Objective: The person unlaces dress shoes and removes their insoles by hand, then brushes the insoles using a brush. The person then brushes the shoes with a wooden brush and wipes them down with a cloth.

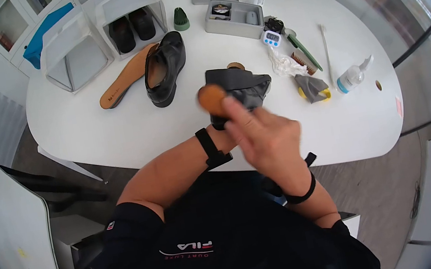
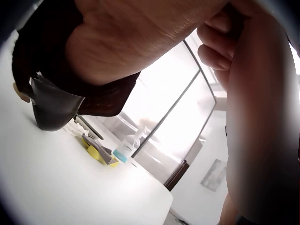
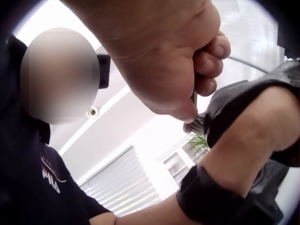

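A black leather shoe [image 1: 249, 94] is tilted over the table in front of me. My left hand [image 2: 126, 42] reaches into its opening, its fingers hidden inside. Over the shoe, my right hand [image 1: 267, 137] grips a small round brush [image 1: 213, 100] with a brown back, blurred in the head view. The right wrist view shows this hand's fingers curled, with dark streaked bristles [image 3: 197, 123] beside the shoe. A small round brown object [image 1: 236, 66] lies just beyond the shoe. To the left, another black shoe [image 1: 171, 62] stands next to a brown insole [image 1: 127, 82].
Two clear boxes [image 1: 54, 76] stand at the back left, one with black shoes [image 1: 132, 30] inside. Further back are a green brush [image 1: 181, 20] and a metal tin [image 1: 234, 27]. A timer [image 1: 271, 39], long brush [image 1: 304, 51], grey cloth [image 1: 311, 86] and spray bottle [image 1: 351, 77] lie right.
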`<state>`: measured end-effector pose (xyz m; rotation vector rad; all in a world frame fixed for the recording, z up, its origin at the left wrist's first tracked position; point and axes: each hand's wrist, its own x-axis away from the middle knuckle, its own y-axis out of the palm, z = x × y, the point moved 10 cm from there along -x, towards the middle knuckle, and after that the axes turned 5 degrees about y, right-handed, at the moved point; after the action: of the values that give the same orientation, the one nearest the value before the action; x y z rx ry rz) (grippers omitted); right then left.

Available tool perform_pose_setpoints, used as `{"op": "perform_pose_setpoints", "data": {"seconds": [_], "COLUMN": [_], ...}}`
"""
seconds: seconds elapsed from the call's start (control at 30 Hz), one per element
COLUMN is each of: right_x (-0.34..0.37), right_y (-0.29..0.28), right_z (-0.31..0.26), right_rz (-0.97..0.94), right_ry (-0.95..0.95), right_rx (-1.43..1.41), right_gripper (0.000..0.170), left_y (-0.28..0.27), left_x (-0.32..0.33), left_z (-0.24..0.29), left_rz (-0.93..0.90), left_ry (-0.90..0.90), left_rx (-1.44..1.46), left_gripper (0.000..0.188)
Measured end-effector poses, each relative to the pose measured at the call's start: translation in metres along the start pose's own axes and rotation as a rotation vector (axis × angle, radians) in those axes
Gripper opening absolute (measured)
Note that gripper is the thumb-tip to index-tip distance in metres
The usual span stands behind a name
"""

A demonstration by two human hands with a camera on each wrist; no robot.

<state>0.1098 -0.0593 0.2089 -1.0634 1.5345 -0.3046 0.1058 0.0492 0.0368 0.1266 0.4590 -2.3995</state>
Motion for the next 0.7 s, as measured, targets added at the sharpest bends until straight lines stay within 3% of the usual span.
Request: {"op": "perform_pose_setpoints", "data": {"seconds": [0.1,0.17,0.2,0.23,0.33,0.37,0.43,0.47,0.5,0.57,0.6,0.63,0.7], "right_x": [-0.009,-0.005,0.0,-0.002,-0.012,-0.009,0.001,0.003,-0.001,-0.018,-0.018,-0.015,-0.007], "right_y": [-0.021,-0.02,-0.014,-0.017,-0.044,-0.044,-0.016,-0.011,-0.013,-0.037,-0.037,-0.037,-0.019], "right_z": [0.008,-0.014,-0.02,-0.018,0.005,0.004,-0.014,-0.015,-0.015,-0.001,0.001,0.001,-0.005], "right_rz": [0.039,-0.091,-0.166,-0.167,-0.028,-0.03,-0.242,-0.317,-0.319,-0.118,-0.111,-0.112,-0.294], "right_ry": [0.075,-0.073,-0.086,-0.083,0.102,0.107,-0.06,-0.044,-0.041,0.123,0.136,0.141,0.036], "right_rx": [0.151,0.17,0.219,0.227,0.377,0.383,0.385,0.413,0.415,0.519,0.52,0.521,0.447], "right_gripper": [0.052,0.051,0.051,0.051,0.051,0.051,0.045,0.043,0.043,0.045,0.044,0.044,0.043], "left_y": [0.001,0.009,0.014,0.011,-0.011,-0.006,0.012,0.009,0.017,0.022,0.029,0.03,0.022], "left_x": [0.005,-0.005,-0.012,-0.009,-0.005,-0.007,-0.009,-0.008,-0.012,-0.023,-0.023,-0.021,-0.015], "left_z": [-0.005,0.005,-0.014,0.007,0.057,0.042,-0.012,0.026,0.026,0.031,0.023,0.015,0.0], "left_rz": [-0.044,-0.089,-0.18,-0.185,0.025,0.019,0.009,-0.222,-0.225,-0.077,-0.147,-0.151,-0.127], "left_ry": [0.113,0.188,0.005,0.012,0.116,0.118,-0.194,0.235,0.234,0.246,0.155,0.154,0.259], "left_rx": [0.069,0.121,0.039,0.044,-0.006,0.0,0.946,0.387,0.391,0.08,0.108,0.11,-0.015], "left_gripper": [0.03,0.03,0.032,0.032,0.024,0.024,0.02,0.024,0.024,0.032,0.038,0.038,0.038]}}
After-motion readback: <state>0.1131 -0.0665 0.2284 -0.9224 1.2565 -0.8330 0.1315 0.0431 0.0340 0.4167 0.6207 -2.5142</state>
